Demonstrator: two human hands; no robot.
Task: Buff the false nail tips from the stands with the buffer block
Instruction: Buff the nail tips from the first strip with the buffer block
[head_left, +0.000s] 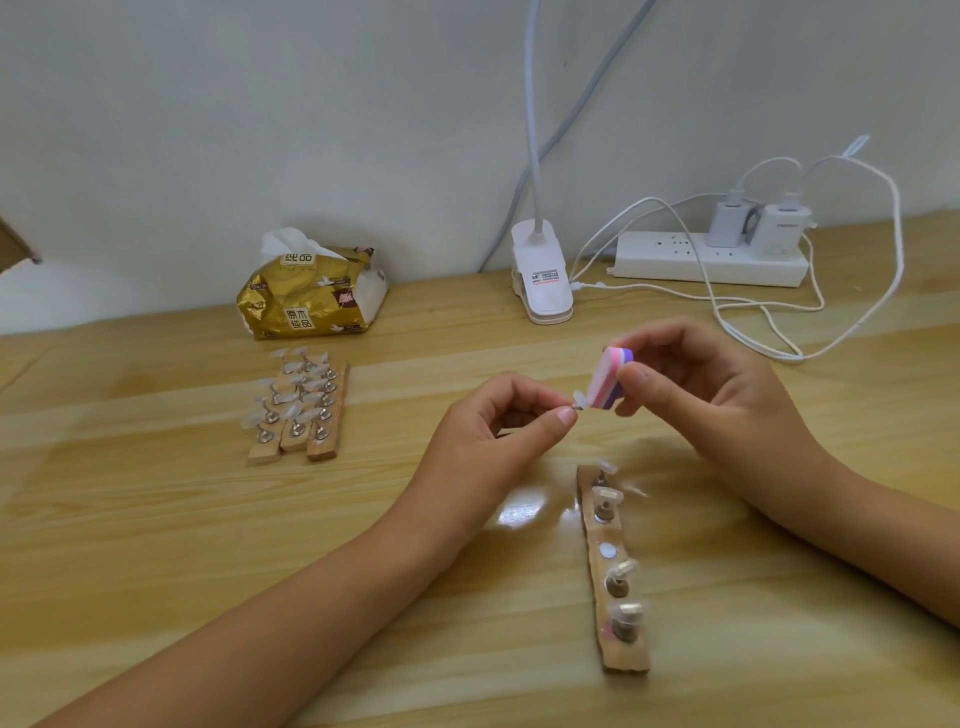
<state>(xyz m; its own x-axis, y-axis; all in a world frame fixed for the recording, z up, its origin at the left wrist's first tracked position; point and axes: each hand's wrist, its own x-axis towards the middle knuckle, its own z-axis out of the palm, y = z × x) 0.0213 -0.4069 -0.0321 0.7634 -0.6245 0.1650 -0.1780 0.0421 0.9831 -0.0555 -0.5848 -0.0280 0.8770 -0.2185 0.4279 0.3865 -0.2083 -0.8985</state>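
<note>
From the head view, our left hand (498, 431) is raised above the surface (156, 519), its thumb and forefinger closed on a small peg that carries a clear nail tip (581, 401). Our right hand (717, 395) has its fingers (639, 376) curled round the striped block (610, 379), whose face touches the tip. Below the hands lies one stand (628, 660) with four tips on it. Three more stands (322, 449) lie side by side well to the left. Behind them are a tissue pack (311, 296), a lamp clip (543, 280) and a power strip (711, 260).
</note>
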